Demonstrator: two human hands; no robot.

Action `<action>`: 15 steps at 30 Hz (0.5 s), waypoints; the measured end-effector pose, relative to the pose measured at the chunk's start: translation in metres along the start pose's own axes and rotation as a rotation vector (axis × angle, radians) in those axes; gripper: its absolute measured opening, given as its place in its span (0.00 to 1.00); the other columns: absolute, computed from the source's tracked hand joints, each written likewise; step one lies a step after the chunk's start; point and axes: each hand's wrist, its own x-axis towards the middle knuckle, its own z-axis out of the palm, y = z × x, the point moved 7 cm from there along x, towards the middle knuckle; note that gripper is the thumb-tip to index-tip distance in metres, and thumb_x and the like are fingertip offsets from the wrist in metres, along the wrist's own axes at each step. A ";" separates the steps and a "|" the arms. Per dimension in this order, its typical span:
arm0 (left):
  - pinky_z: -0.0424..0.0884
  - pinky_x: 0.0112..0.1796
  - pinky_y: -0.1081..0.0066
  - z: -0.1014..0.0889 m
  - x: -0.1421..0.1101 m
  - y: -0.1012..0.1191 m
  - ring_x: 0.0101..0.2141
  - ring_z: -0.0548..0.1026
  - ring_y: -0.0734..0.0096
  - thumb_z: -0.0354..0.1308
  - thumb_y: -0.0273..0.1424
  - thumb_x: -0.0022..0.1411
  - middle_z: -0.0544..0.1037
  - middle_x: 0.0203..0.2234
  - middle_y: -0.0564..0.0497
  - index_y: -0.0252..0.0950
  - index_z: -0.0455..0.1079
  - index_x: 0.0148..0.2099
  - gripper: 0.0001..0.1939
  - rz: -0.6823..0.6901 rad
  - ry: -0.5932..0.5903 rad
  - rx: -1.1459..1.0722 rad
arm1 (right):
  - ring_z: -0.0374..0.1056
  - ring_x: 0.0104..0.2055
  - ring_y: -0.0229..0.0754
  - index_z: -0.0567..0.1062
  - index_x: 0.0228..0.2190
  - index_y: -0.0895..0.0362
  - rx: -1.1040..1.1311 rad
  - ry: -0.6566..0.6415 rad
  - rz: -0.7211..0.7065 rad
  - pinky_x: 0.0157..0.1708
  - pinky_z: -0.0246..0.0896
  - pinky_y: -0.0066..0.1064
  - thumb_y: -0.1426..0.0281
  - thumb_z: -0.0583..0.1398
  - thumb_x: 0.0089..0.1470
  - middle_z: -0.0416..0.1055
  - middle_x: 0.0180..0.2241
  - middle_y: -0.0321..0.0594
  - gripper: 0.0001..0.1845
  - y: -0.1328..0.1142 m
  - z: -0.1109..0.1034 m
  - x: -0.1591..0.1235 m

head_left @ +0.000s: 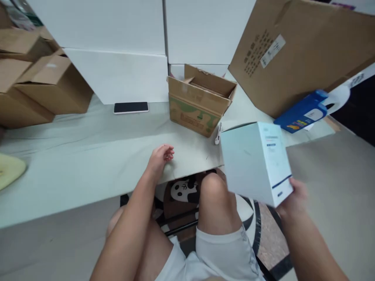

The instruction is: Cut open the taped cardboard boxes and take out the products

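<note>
My right hand (293, 203) grips a pale blue-white carton (256, 162) from below, holding it tilted in the air over my right knee, just off the table's front edge. My left hand (159, 156) rests on the pale table top (88, 168) near its front edge, fingers loosely curled with nothing in them. A small open cardboard box (199, 101) with green print stands on the table beyond my left hand. A small white object (217, 134) lies between that box and the carton.
A black phone (131, 107) lies flat by the white wall panels. Cardboard boxes (38, 82) are stacked at the far left. A large flat cardboard sheet (299, 50) leans at the right, with a blue and white jug (313, 109) below it. A yellowish pad (10, 168) shows at the left edge.
</note>
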 end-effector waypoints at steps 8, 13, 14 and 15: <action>0.63 0.30 0.74 0.038 0.023 -0.003 0.25 0.65 0.75 0.58 0.43 0.46 0.68 0.23 0.55 0.36 0.66 0.31 0.16 0.038 0.013 0.083 | 0.71 0.48 0.49 0.71 0.46 0.46 -0.402 0.460 0.070 0.37 0.75 0.44 0.55 0.57 0.52 0.74 0.48 0.41 0.20 -0.079 -0.009 0.155; 0.54 0.26 0.72 0.042 0.030 -0.010 0.21 0.58 0.76 0.55 0.45 0.52 0.59 0.15 0.57 0.38 0.57 0.20 0.18 0.049 -0.026 0.289 | 0.65 0.35 0.43 0.72 0.41 0.54 -0.521 0.538 0.101 0.28 0.66 0.33 0.52 0.64 0.50 0.69 0.38 0.45 0.23 -0.106 0.016 0.264; 0.51 0.25 0.72 0.043 0.031 -0.013 0.20 0.55 0.76 0.55 0.46 0.52 0.55 0.14 0.58 0.39 0.54 0.18 0.21 0.034 -0.045 0.335 | 0.64 0.33 0.41 0.71 0.41 0.55 -0.527 0.527 0.103 0.26 0.62 0.31 0.52 0.64 0.52 0.68 0.37 0.44 0.22 -0.112 0.025 0.283; 0.48 0.24 0.71 0.043 0.031 -0.016 0.19 0.52 0.77 0.56 0.47 0.52 0.52 0.13 0.58 0.40 0.50 0.18 0.23 0.015 -0.063 0.373 | 0.62 0.31 0.38 0.71 0.41 0.56 -0.525 0.506 0.105 0.25 0.59 0.29 0.53 0.64 0.54 0.67 0.35 0.43 0.22 -0.118 0.035 0.300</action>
